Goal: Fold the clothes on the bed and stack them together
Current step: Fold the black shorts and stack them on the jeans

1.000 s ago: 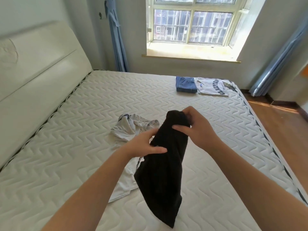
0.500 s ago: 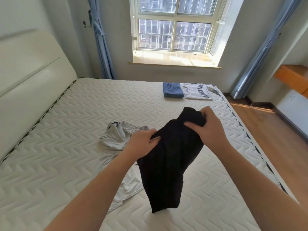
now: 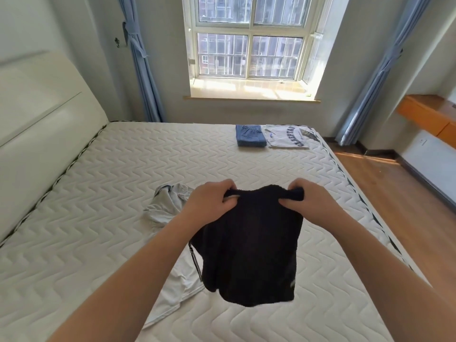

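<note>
The bed point(image 3: 123, 183) carries a folded blue garment point(image 3: 250, 136) and a folded white printed shirt point(image 3: 287, 137) side by side at its far edge, and a crumpled grey garment point(image 3: 170, 208) nearer the middle. The black garment point(image 3: 251, 248) hangs dark and limp above the mattress, its top edge stretched between the left hand point(image 3: 209, 203) and right hand point(image 3: 313, 203), each grip pinching a corner.

Between both hands hung a matt black cloth garment point(image 3: 249, 248); beneath lay a quilted, wavy-stitched mattress point(image 3: 123, 193); far right, glossy wood floor point(image 3: 394, 193).
</note>
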Tool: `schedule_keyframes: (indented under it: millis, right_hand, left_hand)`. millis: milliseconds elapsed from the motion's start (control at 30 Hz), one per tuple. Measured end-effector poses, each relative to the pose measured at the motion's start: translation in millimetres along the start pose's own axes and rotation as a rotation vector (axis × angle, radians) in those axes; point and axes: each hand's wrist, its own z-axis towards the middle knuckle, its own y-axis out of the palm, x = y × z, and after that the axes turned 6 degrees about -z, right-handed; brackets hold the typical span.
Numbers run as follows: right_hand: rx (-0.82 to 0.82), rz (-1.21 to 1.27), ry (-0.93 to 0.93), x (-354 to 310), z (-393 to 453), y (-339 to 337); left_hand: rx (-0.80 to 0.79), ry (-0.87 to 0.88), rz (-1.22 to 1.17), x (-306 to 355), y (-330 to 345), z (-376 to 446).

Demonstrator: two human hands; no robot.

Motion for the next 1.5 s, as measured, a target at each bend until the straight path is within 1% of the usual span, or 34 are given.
schedule_keyframes:
  millis: [67,167,233,300,367,433,533,600,667,767,800,867,967,1033,1133,1233,1333,1400,1433,1500]
  right_hand:
    - [0.085,0.093,-0.004,-2,0,2]
    - [0.17,0.175,-0.029,-7,3,5]
    - [0.198,0.207,-0.034,-11,6,7]
    - [0.218,0.248,-0.024,-14,9,9]
    - [0.231,0.275,-0.013,-13,13,8]
    - [0.23,0.288,-0.002,-10,17,5]
    - [0.196,0.284,0.004,-2,20,2]
    - [0.179,0.286,-0.011,4,20,2]
    - [0.154,0.294,-0.045,10,19,4]
    - [0.112,0.257,-0.116,22,16,1]
    - [0.096,0.226,-0.141,27,15,-1]
    - [0.06,0.145,-0.193,38,16,-7]
    - [-0.008,-0.051,-0.286,52,18,-18]
    - [-0.042,-0.193,-0.339,59,22,-26]
    - [-0.082,-0.363,-0.342,66,30,-32]
    - [-0.046,-0.463,-0.359,72,36,-32]
    - [0.019,-0.505,-0.376,76,39,-32]
    - [0.064,-0.503,-0.381,78,40,-33]
    - [0.079,-0.495,-0.384,78,40,-33]
    - [0.097,-0.478,-0.397,77,42,-34]
  left_hand:
    - [-0.052,-0.057,-0.001,-7,4,-2]
    - [-0.183,-0.122,-0.092,-20,13,-9]
    - [-0.306,-0.138,-0.219,-27,17,-16]
    - [-0.436,-0.137,-0.267,-33,21,-24]
    - [-0.516,-0.18,-0.239,-39,25,-31]
    - [-0.542,-0.24,-0.191,-48,30,-37]
    - [-0.607,-0.23,-0.025,-60,35,-41]
    - [-0.591,-0.202,0.114,-67,36,-43]
    - [-0.514,-0.152,0.224,-75,36,-43]
    - [-0.427,-0.159,0.153,-81,26,-35]
    - [-0.411,-0.15,0.136,-81,20,-32]
    - [-0.363,-0.066,0.167,-81,5,-29]
    - [-0.308,0.073,0.344,-71,-18,-22]
    - [-0.316,0.173,0.461,-60,-33,-10]
    - [-0.399,0.342,0.653,-42,-50,9]
    - [-0.475,0.449,0.795,-33,-64,23]
    - [-0.493,0.548,0.872,-30,-80,37]
    - [-0.536,0.559,0.895,-26,-90,45]
    - [-0.553,0.538,0.893,-22,-95,48]
    - [-0.527,0.502,0.918,-11,-105,52]
